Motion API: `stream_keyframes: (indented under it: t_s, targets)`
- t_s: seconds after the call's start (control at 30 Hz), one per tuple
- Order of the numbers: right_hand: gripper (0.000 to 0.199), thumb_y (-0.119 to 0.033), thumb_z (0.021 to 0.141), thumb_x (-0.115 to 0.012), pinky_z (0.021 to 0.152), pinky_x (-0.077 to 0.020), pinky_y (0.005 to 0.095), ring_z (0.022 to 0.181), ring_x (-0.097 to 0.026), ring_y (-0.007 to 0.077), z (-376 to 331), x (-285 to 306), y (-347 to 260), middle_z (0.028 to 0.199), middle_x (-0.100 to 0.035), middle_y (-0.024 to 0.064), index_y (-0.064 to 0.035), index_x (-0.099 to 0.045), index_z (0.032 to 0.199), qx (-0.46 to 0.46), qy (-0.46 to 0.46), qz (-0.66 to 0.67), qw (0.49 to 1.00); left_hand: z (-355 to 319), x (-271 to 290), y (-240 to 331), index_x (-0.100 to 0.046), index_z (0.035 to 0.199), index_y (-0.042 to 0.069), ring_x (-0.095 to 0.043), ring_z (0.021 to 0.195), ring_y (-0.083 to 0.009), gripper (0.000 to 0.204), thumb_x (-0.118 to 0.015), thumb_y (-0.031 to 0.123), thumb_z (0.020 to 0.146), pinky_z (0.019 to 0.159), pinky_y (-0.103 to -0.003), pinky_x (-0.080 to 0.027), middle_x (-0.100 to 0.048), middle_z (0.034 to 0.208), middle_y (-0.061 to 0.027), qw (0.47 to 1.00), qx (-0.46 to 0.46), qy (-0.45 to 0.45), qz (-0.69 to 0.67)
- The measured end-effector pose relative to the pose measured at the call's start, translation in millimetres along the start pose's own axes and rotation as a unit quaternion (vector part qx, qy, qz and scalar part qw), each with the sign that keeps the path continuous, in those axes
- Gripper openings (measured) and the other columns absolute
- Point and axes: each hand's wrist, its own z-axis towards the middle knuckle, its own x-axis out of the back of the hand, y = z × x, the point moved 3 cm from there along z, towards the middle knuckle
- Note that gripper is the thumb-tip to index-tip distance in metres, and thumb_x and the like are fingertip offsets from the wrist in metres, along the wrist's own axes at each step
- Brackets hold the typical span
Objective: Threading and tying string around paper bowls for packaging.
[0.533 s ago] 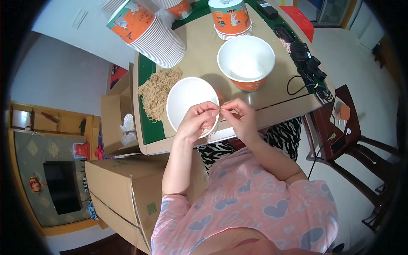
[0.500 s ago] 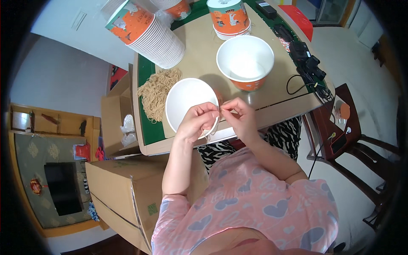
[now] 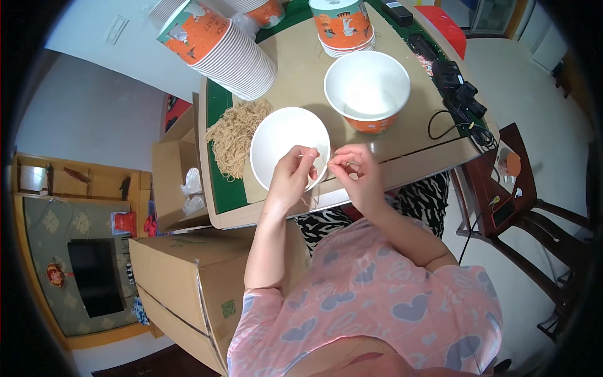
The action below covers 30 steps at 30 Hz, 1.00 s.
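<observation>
Left hand [image 3: 294, 173] and right hand [image 3: 353, 168] pinch a thin rubber band [image 3: 319, 158] over the white paper bowl [image 3: 282, 141] at the table [image 3: 301, 81] front edge, stretching it.

A rectangular tan-topped table with a green border [image 3: 295, 75] is stretching away beyond the fingers [image 3: 300, 162], its near edge lying just beneath them. Down and to the left of the fingers, a large brown cardboard box [image 3: 182, 283] is standing on the floor, and a smaller open cardboard box [image 3: 168, 164] is sitting beyond it against the table's side. Farther left, a low wooden cabinet [image 3: 38, 188] is holding a dark flat screen [image 3: 94, 276] — a plain white wall [image 3: 94, 94] is rising past it. Well to the right of the fingers, a dark wooden chair [image 3: 534, 213] is standing on a pale, evenly lit floor [image 3: 540, 94].
</observation>
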Motion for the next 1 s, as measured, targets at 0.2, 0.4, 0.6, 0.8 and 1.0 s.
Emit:
stream_keyframes:
  t_s: [0.2, 0.4, 0.6, 0.8, 1.0]
  targets:
    - [0.025, 0.004, 0.082, -0.066, 0.064, -0.0479, 0.0194, 0.083, -0.063, 0.0083, -3.8, -5.3, -4.3, 0.089, -0.064, 0.0049, -0.0012, -0.052, 0.103, 0.076, -0.029, -0.047, 0.996, 14.3, 0.6, -11.8, -0.062, 0.080, 0.001, -0.040, 0.054, -0.0051, 0.030, -0.057, 0.026, 0.094, 0.050, -0.024, -0.032, -0.052, 0.062, 0.0029, 0.998, -0.021, -0.041, 0.047]
    - [0.017, 0.002, 0.079, -0.070, 0.061, -0.0467, 0.0219, 0.075, -0.060, 0.0092, -4.7, -1.9, -6.1, 0.085, -0.065, 0.0038, -0.0032, -0.060, 0.092, 0.157, -0.011, -0.149, 0.976, 18.2, -1.3, 2.8, -0.065, 0.084, 0.002, -0.036, 0.048, -0.0016, 0.020, -0.062, 0.021, 0.090, 0.044, -0.019, -0.025, -0.052, 0.062, 0.0047, 0.991, 0.050, -0.113, -0.041]
    - [0.012, 0.004, 0.075, -0.072, 0.061, -0.0468, 0.0247, 0.072, -0.059, 0.0142, -2.0, -3.0, -5.7, 0.083, -0.067, 0.0046, -0.0046, -0.063, 0.078, 0.182, -0.035, -0.166, 0.968, 27.3, -0.7, -2.2, -0.064, 0.088, 0.001, -0.034, 0.044, -0.0016, 0.016, -0.063, 0.017, 0.089, 0.040, -0.019, -0.023, -0.051, 0.061, 0.0040, 0.983, 0.079, -0.153, -0.064]
    - [0.014, 0.004, 0.073, -0.071, 0.064, -0.0476, 0.0268, 0.074, -0.061, 0.0190, 1.7, -3.4, -12.8, 0.081, -0.068, 0.0050, -0.0046, -0.063, 0.080, 0.260, -0.045, -0.215, 0.940, 34.1, 1.0, -4.1, -0.062, 0.086, 0.001, -0.035, 0.043, -0.0033, 0.019, -0.060, 0.018, 0.091, 0.039, -0.020, -0.023, -0.051, 0.060, 0.0024, 0.977, 0.127, -0.158, -0.073]
    - [0.008, -0.001, 0.077, -0.067, 0.058, -0.0455, 0.0333, 0.068, -0.057, 0.0214, 25.5, -5.0, -25.2, 0.074, -0.063, 0.0058, -0.0055, -0.062, 0.080, 0.192, -0.103, -0.266, 0.939, 44.4, 7.4, -6.2, -0.062, 0.087, 0.002, -0.033, 0.043, -0.0039, 0.022, -0.055, 0.022, 0.093, 0.038, -0.022, -0.023, -0.044, 0.056, 0.0046, 0.975, 0.162, -0.153, -0.016]
